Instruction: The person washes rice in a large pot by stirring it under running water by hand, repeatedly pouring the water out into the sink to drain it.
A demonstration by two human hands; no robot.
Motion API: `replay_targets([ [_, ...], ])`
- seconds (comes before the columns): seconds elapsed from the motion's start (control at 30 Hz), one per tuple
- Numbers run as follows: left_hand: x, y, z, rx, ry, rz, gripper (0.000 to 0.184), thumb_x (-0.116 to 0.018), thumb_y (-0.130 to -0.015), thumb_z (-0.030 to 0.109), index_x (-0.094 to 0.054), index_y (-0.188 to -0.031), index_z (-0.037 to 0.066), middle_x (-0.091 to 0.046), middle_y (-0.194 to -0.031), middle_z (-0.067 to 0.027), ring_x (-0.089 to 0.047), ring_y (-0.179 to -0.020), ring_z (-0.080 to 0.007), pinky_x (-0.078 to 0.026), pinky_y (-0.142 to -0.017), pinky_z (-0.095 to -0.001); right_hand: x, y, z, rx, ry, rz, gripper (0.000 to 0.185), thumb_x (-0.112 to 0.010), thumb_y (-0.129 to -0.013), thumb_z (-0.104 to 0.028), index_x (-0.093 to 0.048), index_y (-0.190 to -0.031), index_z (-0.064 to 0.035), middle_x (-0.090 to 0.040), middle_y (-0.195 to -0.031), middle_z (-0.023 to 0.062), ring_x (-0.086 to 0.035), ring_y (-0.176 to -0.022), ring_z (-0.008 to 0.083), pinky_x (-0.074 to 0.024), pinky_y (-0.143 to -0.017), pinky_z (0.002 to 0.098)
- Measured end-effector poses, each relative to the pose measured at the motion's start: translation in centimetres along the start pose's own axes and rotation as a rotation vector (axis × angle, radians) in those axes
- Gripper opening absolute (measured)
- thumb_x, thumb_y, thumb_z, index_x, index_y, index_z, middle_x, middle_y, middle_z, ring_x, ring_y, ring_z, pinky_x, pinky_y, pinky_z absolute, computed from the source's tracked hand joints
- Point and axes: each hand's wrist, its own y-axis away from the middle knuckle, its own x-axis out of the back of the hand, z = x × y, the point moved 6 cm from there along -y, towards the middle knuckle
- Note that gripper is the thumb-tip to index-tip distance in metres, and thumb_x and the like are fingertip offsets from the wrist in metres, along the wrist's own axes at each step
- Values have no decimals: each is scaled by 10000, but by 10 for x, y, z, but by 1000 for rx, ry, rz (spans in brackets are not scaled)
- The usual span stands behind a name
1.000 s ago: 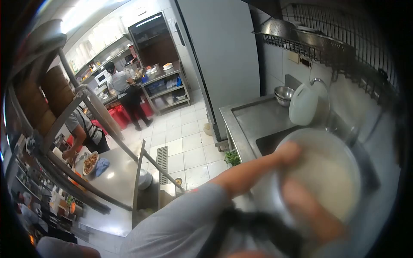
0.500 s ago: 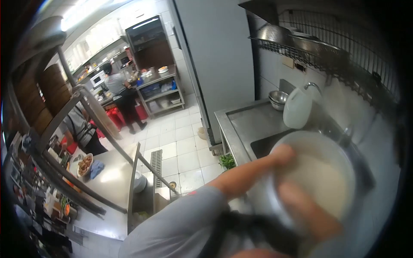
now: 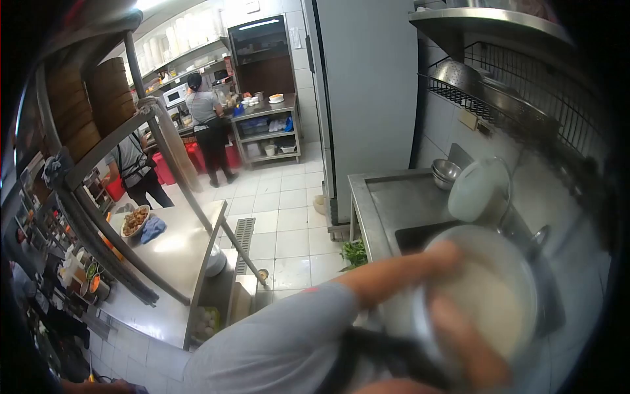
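Note:
A large round metal pot (image 3: 530, 276) sits over the sink at the right, holding a cloudy whitish mass (image 3: 492, 308). My left hand (image 3: 449, 257) reaches across the pot's near left rim, its fingers dipping inside and smeared by motion. Lower down, my right hand (image 3: 453, 322) is also within the pot, just above or in the whitish contents. Blur hides its fingers, so I cannot tell whether either hand grips anything. Beyond the pot stands a pale translucent plastic container (image 3: 479, 190), close to the faucet.
Nested steel bowls (image 3: 446, 173) rest on the steel counter (image 3: 400, 197). A wire rack (image 3: 485, 98) with colanders hangs above. Green leaves (image 3: 354, 253) are by the counter's leg. At left, a steel table (image 3: 177, 243) bears a food dish (image 3: 135, 222); one person (image 3: 209, 111) stands farther back.
My view has shifted, so the room appears farther right and slightly lower. Both hands remain at the pot, the right one a little farther left relative to it.

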Motion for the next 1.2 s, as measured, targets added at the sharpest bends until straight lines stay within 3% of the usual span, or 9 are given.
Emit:
replay_targets([
  [0.33, 7, 5, 3, 16, -40, -19, 159, -566, -652, 161, -659, -736, 63, -647, -784, -121, -634, -749, -281, -507, -666, -384, -13, -4, 11, -46, -86, -18, 317, -482, -751, -37, -530, -1058, 25, -538, -1056, 249, -519, -980, 387, -408, -863, 403],
  [0.43, 13, 9, 6, -23, -51, 3, 166, -571, -647, 150, -660, -766, 77, -646, -786, -121, -633, -761, -280, -507, -666, -386, -4, -3, 4, -82, -209, 48, 315, -470, -758, -35, -525, -1062, 25, -540, -1048, 257, -514, -986, 392, -407, -863, 410],
  [0.63, 10, 8, 2, 1, -33, -34, 158, -574, -658, 150, -660, -782, 101, -640, -764, -121, -629, -741, -288, -505, -657, -390, 21, 10, -24, 14, -167, 87, 326, -424, -779, -33, -506, -1092, 15, -538, -1051, 263, -507, -996, 400, -410, -859, 415],
  [0.73, 7, 5, 4, -26, -75, 6, 155, -568, -674, 169, -658, -779, 98, -642, -768, -117, -627, -733, -292, -503, -654, -389, 17, 0, -14, -273, -362, -8, 342, -397, -790, -38, -493, -1116, 5, -532, -1074, 257, -500, -1012, 400, -405, -864, 419],
  [0.83, -1, 0, 2, -50, -81, 31, 161, -554, -684, 176, -663, -777, 102, -646, -782, -115, -627, -735, -294, -501, -651, -392, 22, 1, -24, -102, -186, -45, 360, -374, -798, -46, -481, -1140, -3, -518, -1107, 257, -487, -1036, 401, -394, -880, 420],
  [1.03, 7, 3, 5, -6, -76, -34, 179, -550, -672, 189, -671, -768, 97, -648, -793, -111, -628, -747, -291, -497, -670, -393, 13, 0, -8, -278, -286, -52, 381, -386, -794, -36, -472, -1163, 11, -493, -1151, 261, -473, -1080, 382, -379, -922, 393],
  [1.2, 6, 0, 4, -9, -35, -32, 194, -544, -663, 184, -667, -786, 99, -648, -805, -107, -629, -769, -288, -494, -693, -389, -1, -3, 4, -158, -163, 23, 429, -402, -784, -22, -444, -1207, 28, -477, -1183, 265, -462, -1112, 368, -363, -951, 380],
])
